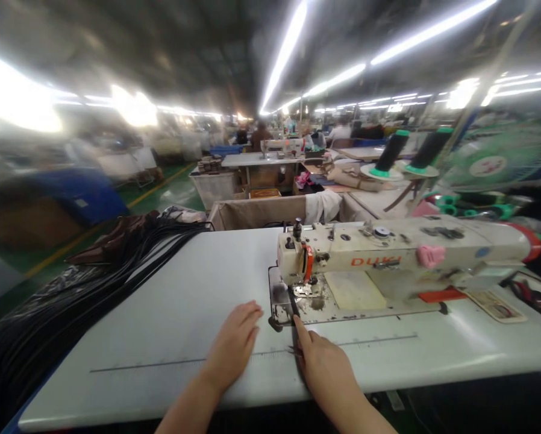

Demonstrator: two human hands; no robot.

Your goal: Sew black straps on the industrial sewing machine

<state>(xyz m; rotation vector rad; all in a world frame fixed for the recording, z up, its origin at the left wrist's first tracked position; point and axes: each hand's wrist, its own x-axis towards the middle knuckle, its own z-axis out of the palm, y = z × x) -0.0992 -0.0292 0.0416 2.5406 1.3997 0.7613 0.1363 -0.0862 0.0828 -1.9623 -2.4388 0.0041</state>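
Observation:
A narrow black strap (pixel 293 304) runs from the table's front edge to beneath the presser foot of a white sewing machine (pixel 338 256). My right hand (pixel 325 364) lies over the strap, index finger stretched along it and the other fingers curled. Thin dark pointed tips (pixel 293 349) stick out beside that hand; the rest of this tool is hidden, perhaps thread snips. To the left, my left hand (pixel 237 340) is over the white tabletop (pixel 171 301), fingers stretched out close together and holding nothing. It is apart from the strap.
A heap of long black straps (pixel 130 265) hangs over the table's left side. Behind the table stands a cloth-lined bin (pixel 256 211). Black thread cones (pixel 390 154) and a green fan (pixel 491 163) are at the back right. A printed ruler line (pixel 162 363) crosses the tabletop.

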